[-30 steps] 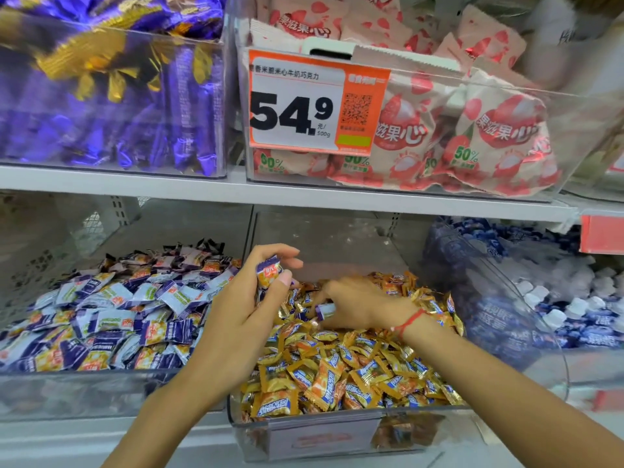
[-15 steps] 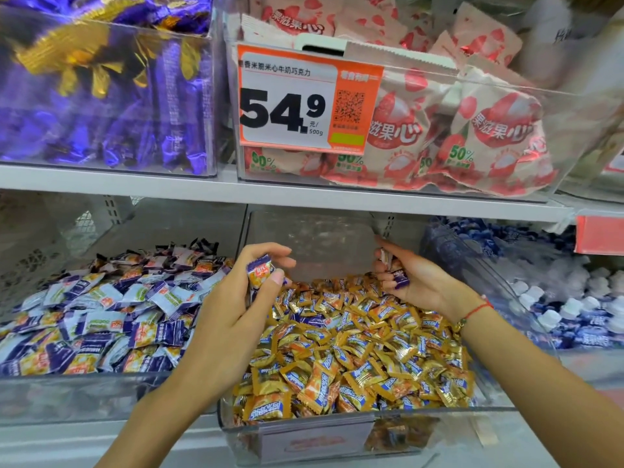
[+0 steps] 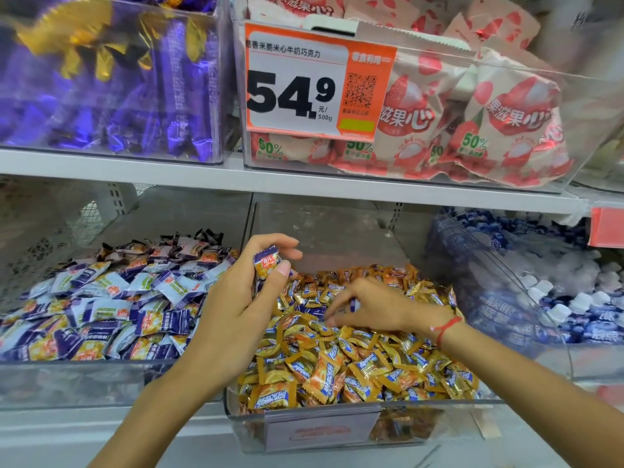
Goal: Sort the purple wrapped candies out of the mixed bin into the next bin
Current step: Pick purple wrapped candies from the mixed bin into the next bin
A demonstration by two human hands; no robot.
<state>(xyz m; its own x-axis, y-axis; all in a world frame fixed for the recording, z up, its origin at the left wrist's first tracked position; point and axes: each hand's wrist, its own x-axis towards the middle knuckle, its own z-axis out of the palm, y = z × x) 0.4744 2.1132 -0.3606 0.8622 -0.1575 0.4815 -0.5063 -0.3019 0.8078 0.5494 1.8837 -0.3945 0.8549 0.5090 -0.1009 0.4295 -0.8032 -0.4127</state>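
The mixed bin [image 3: 422, 420] is clear, glossy plastic, and so is the next bin [image 3: 84, 383] to its left. The gold candies [image 3: 337, 366] in the mixed bin wear shiny, crinkled foil-like film with serrated ends; the purple wrapped candy [image 3: 266, 265] has the same slick film. Above the mixed bin, the shelf [image 3: 202, 180] looks like smooth, matt white painted metal, and the price tag [image 3: 317, 79] is smooth printed card. The pink packets [image 3: 506, 123] beside that tag look like matt, paper-like wrap.
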